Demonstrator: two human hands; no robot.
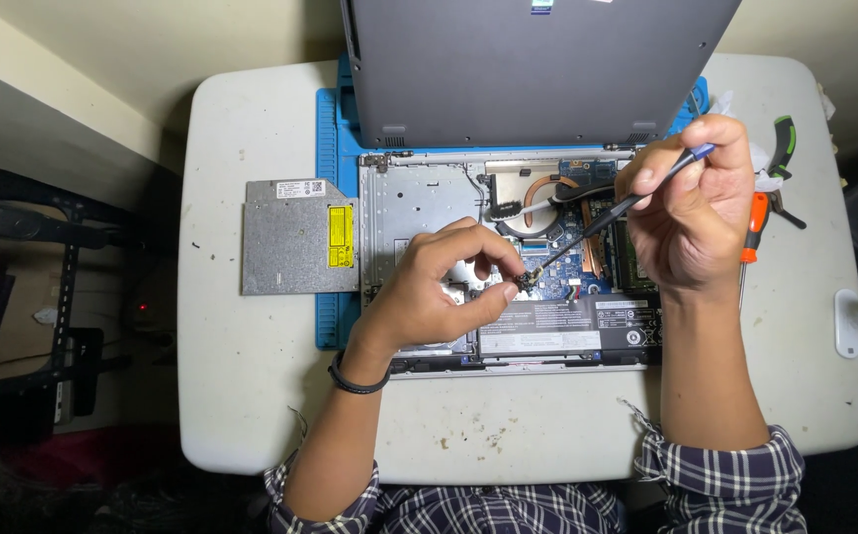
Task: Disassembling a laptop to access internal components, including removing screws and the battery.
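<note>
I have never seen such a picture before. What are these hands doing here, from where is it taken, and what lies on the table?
The one picture comes from a camera on a person's head, looking down. On the white table lies an opened laptop on a blue mat, its inner parts showing. Left of it lies a grey disc drive. The right hand holds a thin tool; its tip meets the left hand, whose fingertips pinch something too small to tell. An orange-handled screwdriver lies at the right.

White table (251, 396), cream wall (152, 59), dark metal shelving (63, 287) at left, dim floor.
</note>
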